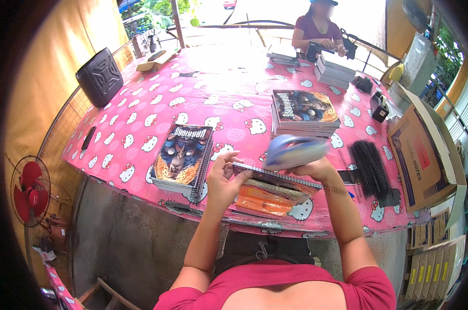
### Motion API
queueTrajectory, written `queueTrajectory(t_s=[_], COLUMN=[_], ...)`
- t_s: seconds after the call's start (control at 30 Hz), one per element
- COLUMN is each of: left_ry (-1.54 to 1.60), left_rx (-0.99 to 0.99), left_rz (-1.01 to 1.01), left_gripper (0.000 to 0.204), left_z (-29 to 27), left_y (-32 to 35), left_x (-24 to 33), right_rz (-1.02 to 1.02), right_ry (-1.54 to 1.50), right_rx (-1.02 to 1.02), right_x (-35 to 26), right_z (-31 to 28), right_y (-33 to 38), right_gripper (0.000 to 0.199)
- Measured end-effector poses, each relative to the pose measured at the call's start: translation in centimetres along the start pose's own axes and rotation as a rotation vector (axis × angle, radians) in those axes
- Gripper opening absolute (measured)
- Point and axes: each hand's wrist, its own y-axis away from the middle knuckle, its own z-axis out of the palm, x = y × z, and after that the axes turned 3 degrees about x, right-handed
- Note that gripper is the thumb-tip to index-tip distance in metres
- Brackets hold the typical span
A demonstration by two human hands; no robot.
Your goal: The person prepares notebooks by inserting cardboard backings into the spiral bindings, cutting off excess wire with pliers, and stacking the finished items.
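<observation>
My left hand [226, 175] grips the left end of a spiral notebook [278, 179], thumb in front and fingers behind. The notebook is tilted up near the table's front edge, its dark coil along the top. A loose length of coil [336, 191] sticks out past the right end, by my right wrist. My right hand [312, 169] is closed around a blue and pale tool [296, 151], smeared by motion, just above the notebook's coil; its kind is unclear. An orange packet [265, 200] lies in front of the notebook.
A stack of spiral notebooks [179, 155] stands left, a stack of books [306, 111] behind. Black coils [370, 168] and an open carton [422, 150] are at right. A black container [99, 77] and red fan [32, 191] stand left. A co-worker [319, 31] sits across the table.
</observation>
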Motion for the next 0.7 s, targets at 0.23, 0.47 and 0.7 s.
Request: queueTrajectory(t_s=[0.23,0.47,0.7], left_ry=[0.143,0.201,0.348], left_rx=[-0.010,0.006,-0.117], left_rz=[-0.092,-0.104,-0.168], left_gripper=[0.040,0.032,0.021], left_z=[-1.3,-1.5,-0.9], left_y=[0.2,-0.1,-1.7], left_x=[-0.3,-0.9,-0.4], right_rz=[-0.006,0.030,0.073], right_ry=[0.438,0.539,1.160], right_rx=[-0.041,0.066,0.341], right_x=[0.7,3.5,9.6], right_z=[1.4,-0.1,-5.8], right_y=[-2.2,-2.9,4.5], right_gripper=[0.047,0.042,0.060])
